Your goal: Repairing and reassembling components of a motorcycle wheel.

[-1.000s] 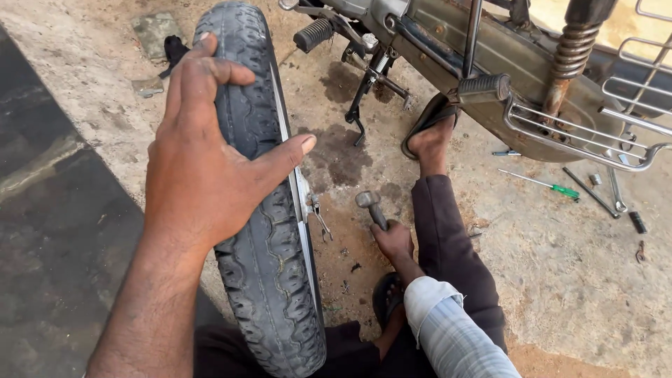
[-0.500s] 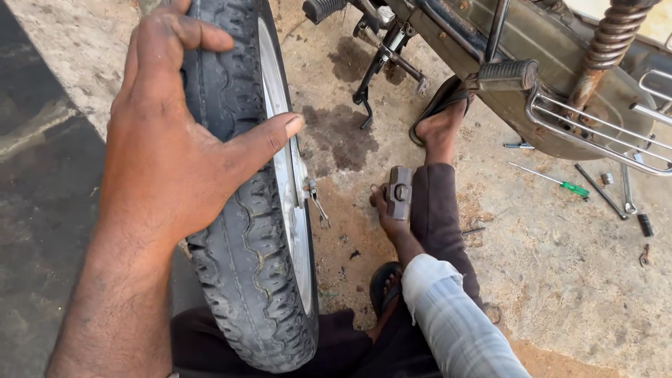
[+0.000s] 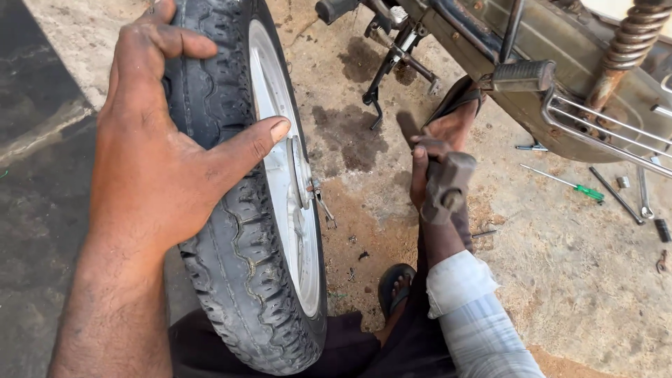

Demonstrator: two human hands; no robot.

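The motorcycle wheel (image 3: 245, 210) stands upright on its tyre on the ground, right in front of the person. It runs long from near the person's lap away toward the motorbike (image 3: 560, 77). The left hand (image 3: 164, 161) is the nearer one. It lies flat on top of the tyre with fingers spread wide, and the thumb reaches over toward the white rim. The right hand (image 3: 430, 171) is to the right of the wheel, apart from it. It is curled tight around the handle of a hammer (image 3: 448, 185), with the metal head pointing back at the person. A green screwdriver (image 3: 563, 183) lies on the ground, farther right of the wheel.
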